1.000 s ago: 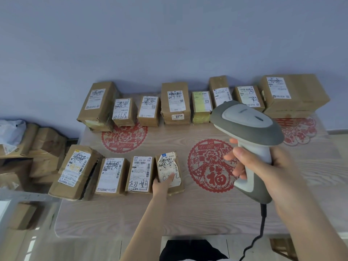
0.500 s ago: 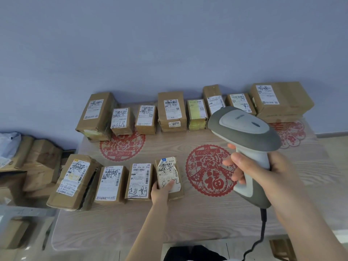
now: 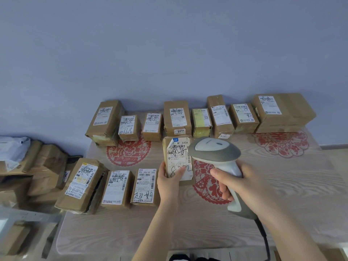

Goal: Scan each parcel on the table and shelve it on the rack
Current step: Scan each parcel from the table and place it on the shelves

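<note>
My left hand (image 3: 169,182) grips a small brown parcel (image 3: 178,157) by its lower end and holds it up above the table (image 3: 207,227), its white label facing me. My right hand (image 3: 239,183) holds the handle of a grey and white barcode scanner (image 3: 216,153), whose head sits right beside the parcel's label. Three more parcels lie in the near row at the left: a large one (image 3: 81,185), a middle one (image 3: 116,187) and one (image 3: 146,185) next to my left hand. Several parcels line the back of the table, from the left one (image 3: 104,121) to a big box (image 3: 282,112).
Red paper-cut decorations (image 3: 282,144) lie on the wood-grain tabletop. A stack of brown cartons (image 3: 45,166) and a white bag (image 3: 13,149) sit off the table's left edge. The scanner's black cable (image 3: 263,238) hangs down at the lower right.
My left hand has lifted the small parcel off the near row and raised it. My right hand has brought the scanner left and down to the parcel's label.
</note>
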